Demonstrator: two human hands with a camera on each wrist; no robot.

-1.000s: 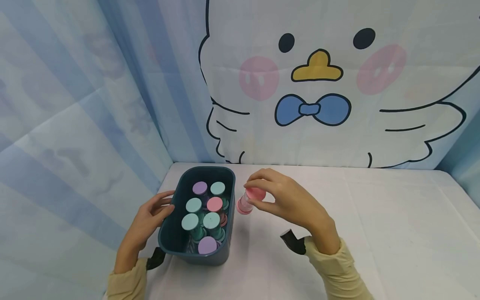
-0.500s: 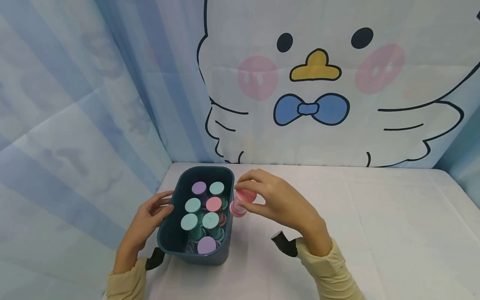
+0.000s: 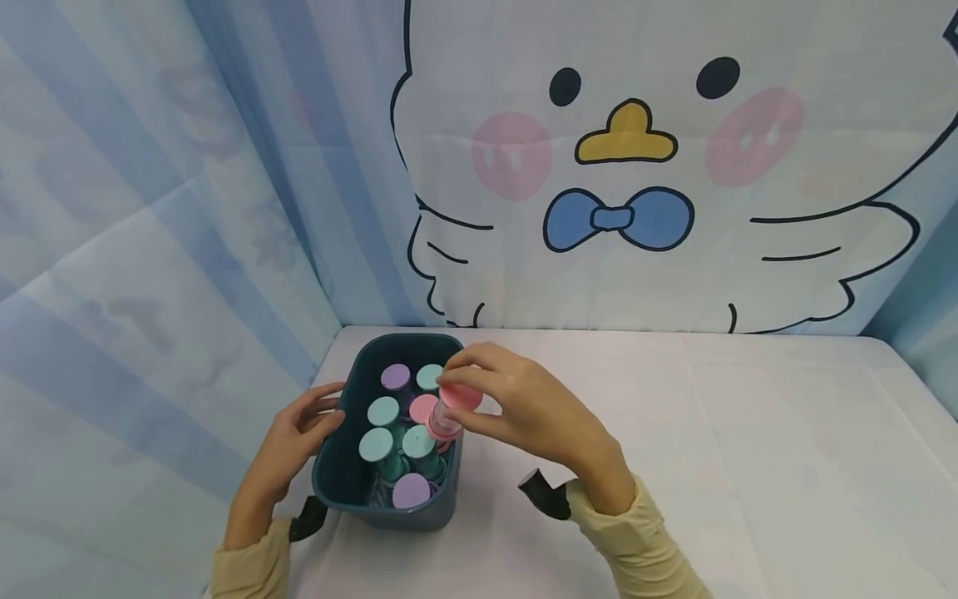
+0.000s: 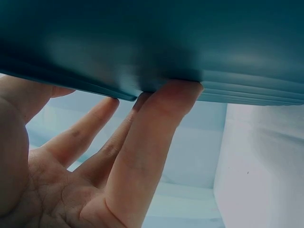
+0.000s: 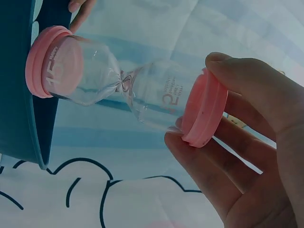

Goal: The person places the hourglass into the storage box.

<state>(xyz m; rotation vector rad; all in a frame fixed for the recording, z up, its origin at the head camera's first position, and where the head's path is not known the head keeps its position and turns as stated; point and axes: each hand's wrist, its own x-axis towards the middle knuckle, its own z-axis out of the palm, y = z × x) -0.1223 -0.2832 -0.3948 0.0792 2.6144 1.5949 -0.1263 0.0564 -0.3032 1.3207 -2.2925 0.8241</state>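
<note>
My right hand [image 3: 516,408] pinches a pink-capped hourglass [image 5: 92,71] by its top cap, thumb on one side and fingers on the other. The hourglass is tilted over the right side of a dark teal bin [image 3: 337,491]; its lower cap overlaps the bin's rim in the right wrist view. At the bin's left side, my left hand [image 3: 292,437] holds the rim, with the thumb hooked over the edge and the fingers [image 4: 147,142] against the outer wall. Inside stand several more hourglasses, including a purple-capped one [image 3: 412,491], a mint-capped one [image 3: 377,445] and a pink-capped one [image 3: 422,408].
A white cloth-covered table [image 3: 711,449] stretches out to the right of the bin. Behind it hangs a curtain [image 3: 621,274] printed with a cartoon bird, and a blue-striped curtain [image 3: 150,249] closes off the left side.
My right hand has carried the pink hourglass leftward, from beside the bin to above its right part. The left hand and the bin keep their places.
</note>
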